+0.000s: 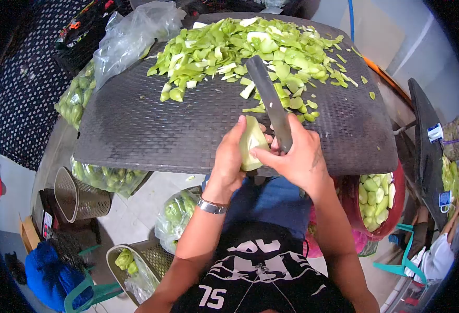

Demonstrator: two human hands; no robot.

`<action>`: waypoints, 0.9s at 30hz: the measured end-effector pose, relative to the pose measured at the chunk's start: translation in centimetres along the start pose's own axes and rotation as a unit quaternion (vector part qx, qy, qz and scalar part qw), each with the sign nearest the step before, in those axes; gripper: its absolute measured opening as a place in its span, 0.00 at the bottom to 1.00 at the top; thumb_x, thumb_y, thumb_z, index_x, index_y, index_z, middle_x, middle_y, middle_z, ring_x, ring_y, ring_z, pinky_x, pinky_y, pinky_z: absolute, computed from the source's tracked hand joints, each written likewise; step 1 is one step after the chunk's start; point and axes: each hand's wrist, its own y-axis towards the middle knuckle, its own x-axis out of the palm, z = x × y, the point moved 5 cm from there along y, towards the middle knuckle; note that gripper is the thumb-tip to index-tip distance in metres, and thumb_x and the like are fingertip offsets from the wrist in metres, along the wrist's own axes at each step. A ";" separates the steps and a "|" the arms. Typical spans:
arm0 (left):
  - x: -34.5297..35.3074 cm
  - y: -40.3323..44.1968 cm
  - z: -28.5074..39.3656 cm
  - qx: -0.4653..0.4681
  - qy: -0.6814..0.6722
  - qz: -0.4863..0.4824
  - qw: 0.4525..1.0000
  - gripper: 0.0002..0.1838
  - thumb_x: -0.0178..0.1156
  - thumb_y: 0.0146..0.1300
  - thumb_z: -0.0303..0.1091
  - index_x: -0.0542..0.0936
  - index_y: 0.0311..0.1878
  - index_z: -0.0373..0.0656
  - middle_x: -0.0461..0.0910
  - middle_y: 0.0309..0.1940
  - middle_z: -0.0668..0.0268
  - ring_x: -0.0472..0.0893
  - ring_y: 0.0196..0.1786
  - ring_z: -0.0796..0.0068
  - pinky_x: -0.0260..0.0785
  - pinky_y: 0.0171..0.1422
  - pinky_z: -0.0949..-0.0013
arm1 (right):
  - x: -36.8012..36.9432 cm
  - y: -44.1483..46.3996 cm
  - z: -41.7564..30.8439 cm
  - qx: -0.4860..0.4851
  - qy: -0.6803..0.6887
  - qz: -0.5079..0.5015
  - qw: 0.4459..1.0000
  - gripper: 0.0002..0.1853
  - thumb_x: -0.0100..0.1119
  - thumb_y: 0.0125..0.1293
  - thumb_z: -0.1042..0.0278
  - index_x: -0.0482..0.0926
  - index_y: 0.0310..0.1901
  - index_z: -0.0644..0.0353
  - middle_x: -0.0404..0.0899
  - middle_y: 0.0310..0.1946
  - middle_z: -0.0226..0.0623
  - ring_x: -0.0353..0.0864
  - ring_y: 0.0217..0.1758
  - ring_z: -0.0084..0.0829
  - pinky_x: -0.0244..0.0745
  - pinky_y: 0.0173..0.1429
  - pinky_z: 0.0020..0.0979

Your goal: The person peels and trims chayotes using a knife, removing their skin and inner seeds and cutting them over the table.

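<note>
Right grip [304, 156] partly hides knife [270, 99].

at left we see dark cloth with white dots [26, 88], a tan basket [95, 201] on the floor [135, 208], and a blue bundle [54, 276]. at right we make out a white mug [445, 201] with blue marks, a teal stool [396, 269], and a person in white [438, 256]. higher up, a blue hose [351, 21] hangs by a pale wall [383, 31], near an orange strip [389, 79].
</note>
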 end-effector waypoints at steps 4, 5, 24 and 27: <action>0.9 -0.1 0.6 -0.029 -0.064 -0.033 0.997 0.30 0.43 0.83 0.59 0.79 0.52 0.38 0.86 0.39 0.58 0.89 0.39 0.64 0.86 0.47 0.59 | 0.5 -0.6 0.2 -0.065 -0.030 -0.007 0.997 0.35 0.85 0.50 0.54 0.75 0.53 0.61 0.87 0.37 0.45 0.92 0.38 0.42 0.88 0.44 0.40; 1.2 -0.2 0.8 -0.031 -0.061 -0.039 0.997 0.29 0.43 0.83 0.58 0.78 0.51 0.38 0.86 0.39 0.59 0.89 0.39 0.64 0.86 0.47 0.59 | 0.7 -0.7 0.2 -0.057 -0.029 -0.010 0.998 0.35 0.85 0.50 0.54 0.75 0.53 0.61 0.87 0.38 0.46 0.92 0.39 0.42 0.88 0.44 0.40; 1.2 -0.7 0.0 0.029 -0.019 0.061 0.998 0.25 0.47 0.83 0.54 0.79 0.56 0.41 0.86 0.44 0.60 0.87 0.45 0.64 0.81 0.55 0.60 | 1.9 -0.5 1.6 -0.086 -0.023 0.102 0.991 0.23 0.81 0.52 0.62 0.80 0.45 0.61 0.82 0.26 0.39 0.87 0.27 0.38 0.84 0.37 0.37; 0.9 -0.3 0.4 0.045 -0.023 0.051 0.997 0.26 0.46 0.83 0.55 0.80 0.59 0.41 0.87 0.49 0.59 0.88 0.49 0.64 0.80 0.60 0.61 | 1.7 0.6 1.5 -0.066 -0.015 0.088 0.994 0.24 0.83 0.53 0.59 0.79 0.44 0.61 0.82 0.26 0.38 0.86 0.27 0.38 0.83 0.36 0.37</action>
